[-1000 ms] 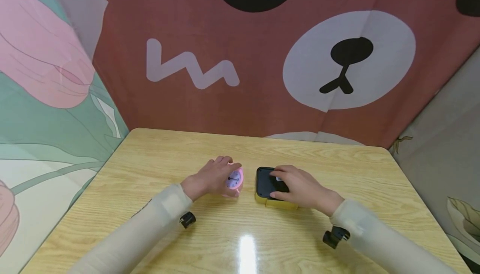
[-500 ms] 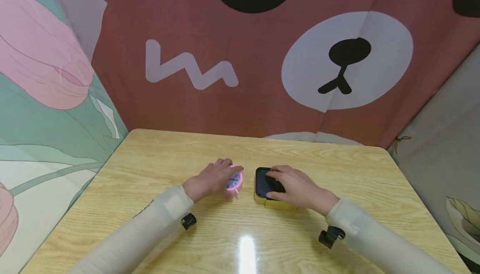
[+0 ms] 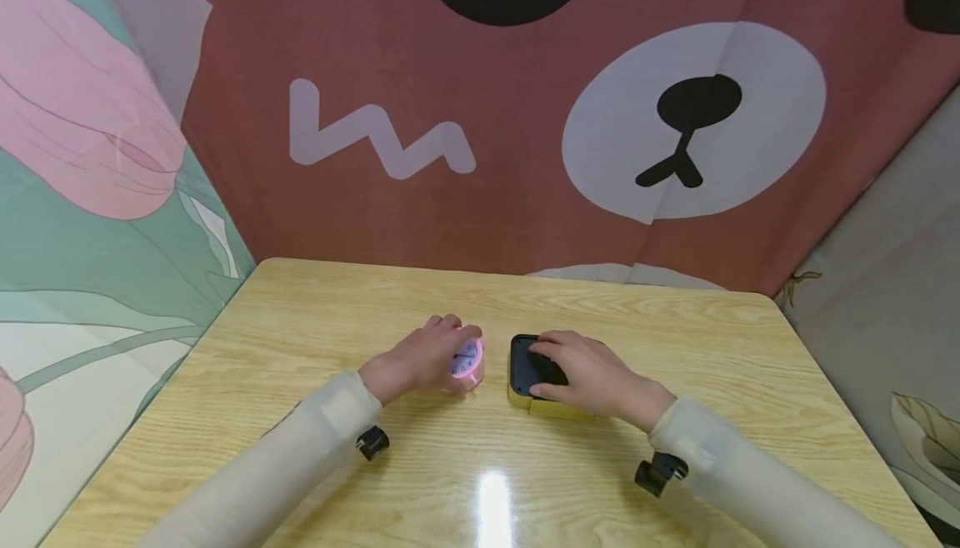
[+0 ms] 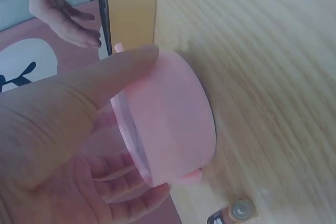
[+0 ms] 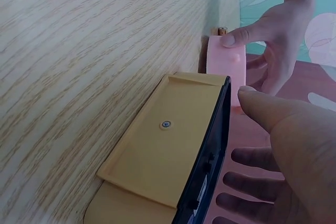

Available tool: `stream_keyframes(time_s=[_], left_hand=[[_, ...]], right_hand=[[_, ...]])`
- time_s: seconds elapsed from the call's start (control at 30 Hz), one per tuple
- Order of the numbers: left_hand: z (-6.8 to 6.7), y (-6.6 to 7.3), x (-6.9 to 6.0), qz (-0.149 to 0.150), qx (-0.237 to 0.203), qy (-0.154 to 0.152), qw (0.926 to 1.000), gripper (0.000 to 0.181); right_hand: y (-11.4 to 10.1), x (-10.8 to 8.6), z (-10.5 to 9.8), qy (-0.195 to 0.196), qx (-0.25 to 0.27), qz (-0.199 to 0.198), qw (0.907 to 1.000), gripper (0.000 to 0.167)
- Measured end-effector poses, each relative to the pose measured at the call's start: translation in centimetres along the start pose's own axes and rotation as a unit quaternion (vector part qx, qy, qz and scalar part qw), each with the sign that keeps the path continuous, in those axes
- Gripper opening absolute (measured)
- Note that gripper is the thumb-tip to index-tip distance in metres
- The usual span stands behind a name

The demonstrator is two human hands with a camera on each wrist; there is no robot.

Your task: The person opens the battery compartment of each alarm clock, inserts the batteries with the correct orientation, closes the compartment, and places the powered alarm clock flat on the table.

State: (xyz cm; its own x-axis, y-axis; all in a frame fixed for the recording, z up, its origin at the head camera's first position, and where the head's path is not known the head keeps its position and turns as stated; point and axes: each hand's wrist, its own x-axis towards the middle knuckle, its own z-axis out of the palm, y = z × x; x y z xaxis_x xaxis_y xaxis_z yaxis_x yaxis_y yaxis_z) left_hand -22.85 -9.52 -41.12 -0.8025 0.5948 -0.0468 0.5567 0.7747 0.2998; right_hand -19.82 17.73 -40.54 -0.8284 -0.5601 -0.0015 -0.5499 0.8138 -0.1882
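Observation:
A pink alarm clock [image 3: 467, 356], its dial facing up, is held in my left hand [image 3: 423, 356]. In the left wrist view the thumb [image 4: 113, 72] lies along the clock's side, while the other fingers come round the opposite side. My right hand [image 3: 600, 377] is above a yellow box with a black top [image 3: 525, 365]. From the right wrist view, its fingers [image 5: 247, 179] are spread and stand apart from the black face of the box [image 5: 163, 140]. Part of that top is hidden under the hand in the head view.
Both things are on a wood-grain table [image 3: 360, 298], around its middle. A small brown item with a clear round end [image 4: 239, 211] lies beyond the clock in the left wrist view. A printed cloth [image 3: 375, 215] hangs behind the table.
The clock has turned slightly in my left hand and shifted a little left. My right hand has moved slightly left over the box, then stays nearly still.

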Motion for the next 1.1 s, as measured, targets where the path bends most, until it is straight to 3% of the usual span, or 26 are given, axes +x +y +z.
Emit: stream_keyframes(time_s=[0.37,1.1], left_hand=[[-0.1,-0.26,-0.21,-0.007,-0.036,0.0,0.9993,0.072],[-0.51,-1.0,-0.95,0.01,-0.111,0.049,0.9926,0.066]], right_hand=[[-0.17,0.07,-0.01,0.005,0.002,-0.006,1.0,0.062],[-0.28,0.08,0.14,-0.003,-0.007,-0.002,1.0,0.064]])
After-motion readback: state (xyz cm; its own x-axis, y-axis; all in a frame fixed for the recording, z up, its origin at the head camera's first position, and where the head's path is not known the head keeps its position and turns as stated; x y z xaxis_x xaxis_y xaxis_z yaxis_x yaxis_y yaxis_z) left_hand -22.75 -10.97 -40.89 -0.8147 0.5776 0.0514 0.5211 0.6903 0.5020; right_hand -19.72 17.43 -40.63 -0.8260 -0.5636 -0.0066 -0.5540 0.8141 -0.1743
